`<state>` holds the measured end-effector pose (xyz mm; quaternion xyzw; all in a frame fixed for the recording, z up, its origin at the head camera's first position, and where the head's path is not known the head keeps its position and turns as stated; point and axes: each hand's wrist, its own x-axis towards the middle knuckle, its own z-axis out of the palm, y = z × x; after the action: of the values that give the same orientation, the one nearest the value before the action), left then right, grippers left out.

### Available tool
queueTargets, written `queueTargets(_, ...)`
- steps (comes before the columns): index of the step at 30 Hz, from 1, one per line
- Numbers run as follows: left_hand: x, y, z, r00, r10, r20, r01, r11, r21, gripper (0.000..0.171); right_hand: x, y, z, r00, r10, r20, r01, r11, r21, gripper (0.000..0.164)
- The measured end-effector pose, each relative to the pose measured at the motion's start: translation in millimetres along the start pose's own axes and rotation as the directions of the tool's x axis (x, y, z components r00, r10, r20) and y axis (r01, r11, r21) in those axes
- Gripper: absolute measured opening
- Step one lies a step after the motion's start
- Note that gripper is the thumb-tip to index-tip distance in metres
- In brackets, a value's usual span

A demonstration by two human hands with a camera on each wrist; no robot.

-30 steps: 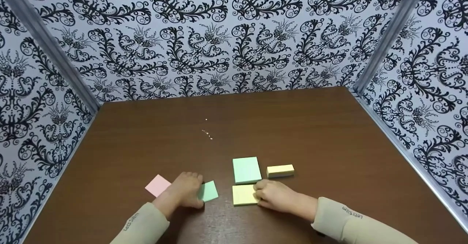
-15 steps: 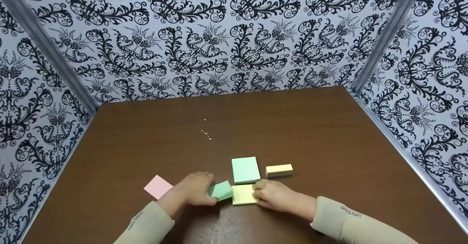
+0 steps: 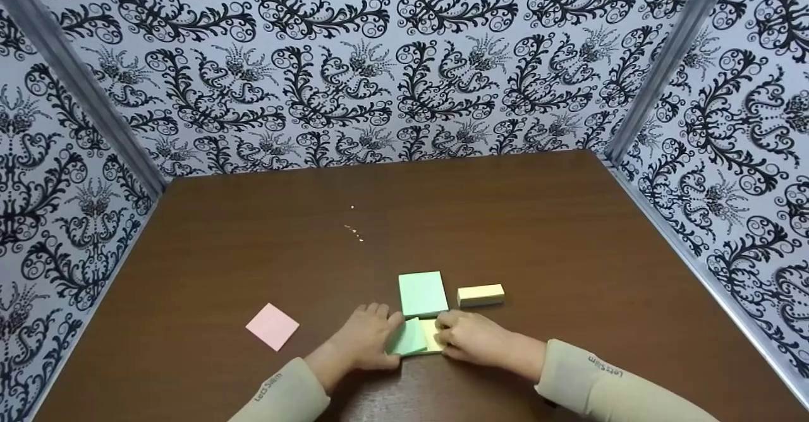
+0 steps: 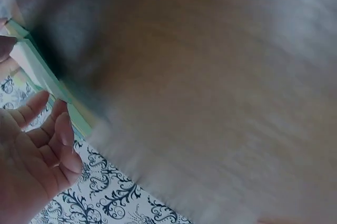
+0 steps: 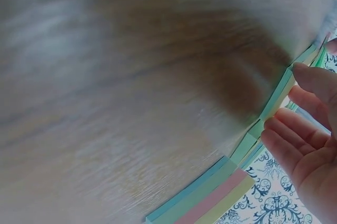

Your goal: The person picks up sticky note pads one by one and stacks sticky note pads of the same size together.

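Note:
My left hand (image 3: 373, 337) holds a small green sticky note pad (image 3: 412, 338) between thumb and fingers. That pad overlaps the left part of a yellow sticky note pad (image 3: 432, 332), leaving a yellow strip uncovered. At the yellow pad's right edge, my right hand (image 3: 477, 337) grips it with curled fingers. Just behind lies a larger square green sticky note pad (image 3: 423, 293). In the left wrist view, the left hand's fingers (image 4: 58, 129) are beside a pad's pale edge (image 4: 42, 71). The right wrist view shows the right thumb (image 5: 310, 77) against a pad's edge.
A pink sticky note (image 3: 272, 326) lies on the brown table (image 3: 284, 239) at left. Behind my right hand stands a narrow yellow-topped block (image 3: 480, 295); its layers of several colours (image 5: 205, 192) show in the right wrist view. Patterned walls (image 3: 354, 68) border the table.
My left hand has moved right with the small green pad, bringing it from bare table onto the yellow pad. The pink note is now fully uncovered. My right hand has stayed in place.

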<state>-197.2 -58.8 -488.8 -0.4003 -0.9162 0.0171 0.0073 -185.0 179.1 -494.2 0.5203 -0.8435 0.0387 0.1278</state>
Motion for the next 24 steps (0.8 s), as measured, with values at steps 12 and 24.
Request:
queueTargets(12,4.9,10.8,-1.3,0.974,0.151,-0.17,-0.118,0.974,0.194,0.034,-1,-1,0,1.0,0.025,0.011,-0.025,0.999,0.027,0.006)
queueTargets(24,12.2,22.9,-3.5,0.979,0.161,-0.128,-0.121,0.954,0.275,0.033,-5,1,-9,0.992,0.032,0.122,-0.041,0.997,0.069,0.007)
